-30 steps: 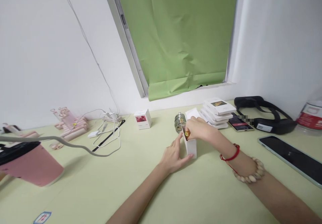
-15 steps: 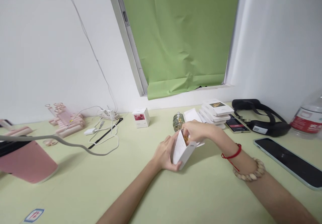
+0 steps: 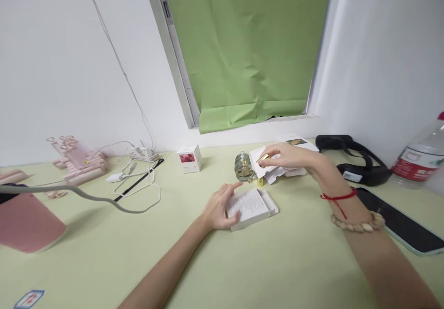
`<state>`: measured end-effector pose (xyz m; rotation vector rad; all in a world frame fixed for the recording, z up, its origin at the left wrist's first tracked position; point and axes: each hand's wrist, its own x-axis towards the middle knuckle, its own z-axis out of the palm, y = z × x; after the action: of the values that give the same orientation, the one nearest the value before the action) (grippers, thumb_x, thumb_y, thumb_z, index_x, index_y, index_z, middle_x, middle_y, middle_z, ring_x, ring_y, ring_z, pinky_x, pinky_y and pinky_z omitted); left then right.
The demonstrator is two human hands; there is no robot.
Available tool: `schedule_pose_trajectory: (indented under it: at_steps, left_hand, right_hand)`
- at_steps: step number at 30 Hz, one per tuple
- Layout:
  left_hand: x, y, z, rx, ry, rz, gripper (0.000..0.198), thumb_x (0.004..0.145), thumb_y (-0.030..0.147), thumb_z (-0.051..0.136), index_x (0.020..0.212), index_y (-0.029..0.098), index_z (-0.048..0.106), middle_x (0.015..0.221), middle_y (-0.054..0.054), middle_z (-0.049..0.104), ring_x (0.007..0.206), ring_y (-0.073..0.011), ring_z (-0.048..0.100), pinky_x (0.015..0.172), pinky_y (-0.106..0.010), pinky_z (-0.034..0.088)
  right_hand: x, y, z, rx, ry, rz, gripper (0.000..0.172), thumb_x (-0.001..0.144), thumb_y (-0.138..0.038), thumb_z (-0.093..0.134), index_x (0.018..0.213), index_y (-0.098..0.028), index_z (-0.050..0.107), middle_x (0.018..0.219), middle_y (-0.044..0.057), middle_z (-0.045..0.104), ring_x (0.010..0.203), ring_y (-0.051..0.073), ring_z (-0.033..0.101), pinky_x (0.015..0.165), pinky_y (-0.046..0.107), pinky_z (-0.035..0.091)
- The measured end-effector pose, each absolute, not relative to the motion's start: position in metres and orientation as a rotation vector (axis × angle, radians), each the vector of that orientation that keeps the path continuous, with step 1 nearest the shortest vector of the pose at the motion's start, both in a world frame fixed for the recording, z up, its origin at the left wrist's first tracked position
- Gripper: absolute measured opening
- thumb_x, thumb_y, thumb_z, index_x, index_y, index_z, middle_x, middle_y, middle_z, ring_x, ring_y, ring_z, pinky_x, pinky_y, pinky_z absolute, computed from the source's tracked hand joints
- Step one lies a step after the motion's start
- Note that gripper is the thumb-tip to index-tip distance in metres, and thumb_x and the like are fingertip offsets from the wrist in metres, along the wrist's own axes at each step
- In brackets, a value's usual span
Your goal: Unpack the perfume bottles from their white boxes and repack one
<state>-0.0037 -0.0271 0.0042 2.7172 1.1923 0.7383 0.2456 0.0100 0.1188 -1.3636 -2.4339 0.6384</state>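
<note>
My left hand [image 3: 220,209] rests on the table at the left end of an opened white box [image 3: 251,207]; its thumb and forefinger are spread around that end. The box lies flat, printed side up, its right end flap sticking out. Above some white papers, my right hand [image 3: 282,156] pinches a small gold piece [image 3: 263,158] in its fingertips. Below it on the table stands another small gold piece [image 3: 260,182], partly hidden by the paper [image 3: 274,174]. Just left of these is a ribbed clear-green glass jar [image 3: 243,166] with a lid.
A small white box with a red picture [image 3: 189,159] stands farther back. To the right are stacked white boxes [image 3: 298,141], a black headset [image 3: 364,170], a phone [image 3: 405,225] and a large bottle [image 3: 416,161]. Cables [image 3: 144,161], pink items [image 3: 79,161] and a pink container [image 3: 29,223] lie left.
The white box has gone from tilted up in my left hand to flat on the table, and the left fingers have spread. My right hand has drawn out of it, lifting a gold piece.
</note>
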Motion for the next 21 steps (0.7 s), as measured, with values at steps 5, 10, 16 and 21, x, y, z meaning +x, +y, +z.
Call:
schedule_pose_trajectory:
  at_steps: [5, 10, 16, 21]
  left_hand:
    - [-0.004, -0.027, 0.006, 2.69, 1.302, 0.714, 0.05, 0.071, 0.037, 0.047, 0.118, 0.022, 0.039, 0.088, -0.003, 0.047, 0.081, -0.0166, 0.048, 0.071, -0.029, 0.042]
    - [0.002, -0.031, 0.006, 2.719, 1.231, 0.809, 0.045, 0.07, 0.038, 0.047, 0.112, 0.02, 0.044, 0.1, -0.007, 0.049, 0.092, -0.02, 0.049, 0.08, -0.033, 0.042]
    - [0.02, -0.044, 0.012, 2.752, 1.079, 0.541, 0.054, 0.07, 0.038, 0.051, 0.122, 0.026, 0.041, 0.126, -0.007, 0.041, 0.108, -0.0244, 0.044, 0.093, -0.039, 0.035]
    - [0.018, -0.044, 0.02, 2.731, 1.035, 0.387, 0.054, 0.074, 0.034, 0.051, 0.127, 0.03, 0.038, 0.134, -0.005, 0.035, 0.117, -0.0253, 0.039, 0.097, -0.04, 0.031]
  right_hand:
    - [0.242, 0.021, 0.104, -1.371, -2.573, 0.692, 0.043, 0.071, -0.058, 0.046, 0.068, -0.016, 0.057, 0.064, -0.001, 0.052, 0.056, 0.011, 0.043, 0.052, 0.023, 0.03]
    - [0.23, 0.024, 0.095, -1.619, -2.657, 0.721, 0.03, 0.068, -0.046, 0.054, 0.067, -0.016, 0.057, 0.063, 0.0, 0.055, 0.054, 0.011, 0.045, 0.05, 0.024, 0.029]
    - [0.229, 0.021, 0.098, -1.706, -2.58, 0.837, 0.021, 0.071, -0.026, 0.052, 0.087, -0.015, 0.06, 0.071, 0.004, 0.063, 0.063, 0.013, 0.056, 0.057, 0.022, 0.037]
    - [0.224, 0.02, 0.093, -1.979, -2.476, 0.922, 0.031, 0.066, -0.015, 0.058, 0.096, -0.014, 0.057, 0.074, 0.006, 0.066, 0.065, 0.015, 0.06, 0.057, 0.023, 0.042]
